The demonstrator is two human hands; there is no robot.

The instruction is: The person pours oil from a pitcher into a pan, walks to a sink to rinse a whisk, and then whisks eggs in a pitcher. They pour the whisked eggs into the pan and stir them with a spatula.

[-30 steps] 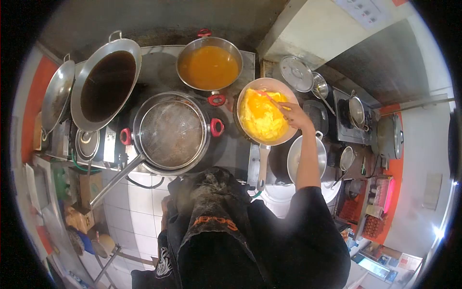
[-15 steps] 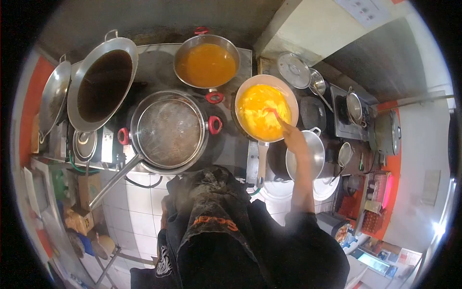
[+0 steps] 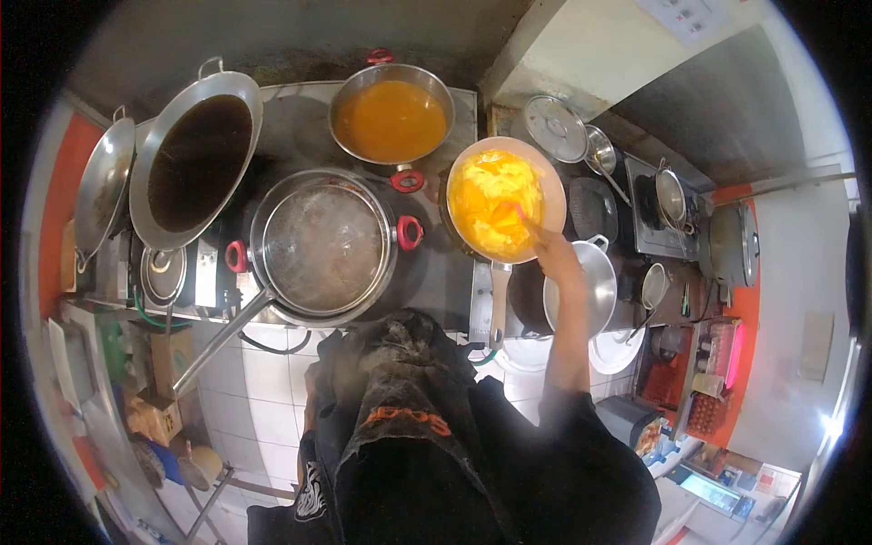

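My right hand (image 3: 556, 257) is closed around a spatula with a pinkish-red head (image 3: 520, 211). The spatula's head rests among yellow beaten eggs (image 3: 495, 195), partly set into soft pale folds. They cover much of a light beige frying pan (image 3: 550, 177), whose handle points toward me. No hand holds that handle. Just below my right hand and wrist stands a silver pot (image 3: 595, 282), partly hidden by my forearm. On my left side only a thin strip of arm shows beside the dark apron; the left hand itself is hidden.
An orange liquid fills a red-handled pan (image 3: 447, 95) at the back. Nearer is a steaming wide pot (image 3: 389, 272) with a long-handled strainer (image 3: 227, 338) across it. A large wok (image 3: 141, 195) of dark liquid stands left. Lids (image 3: 556, 127) and a black grill pan (image 3: 592, 207) lie right.
My right hand has shifted slightly down and right with the spatula. Paler, set folds of egg now spread farther across the pan, and steam over the strainer looks thicker.
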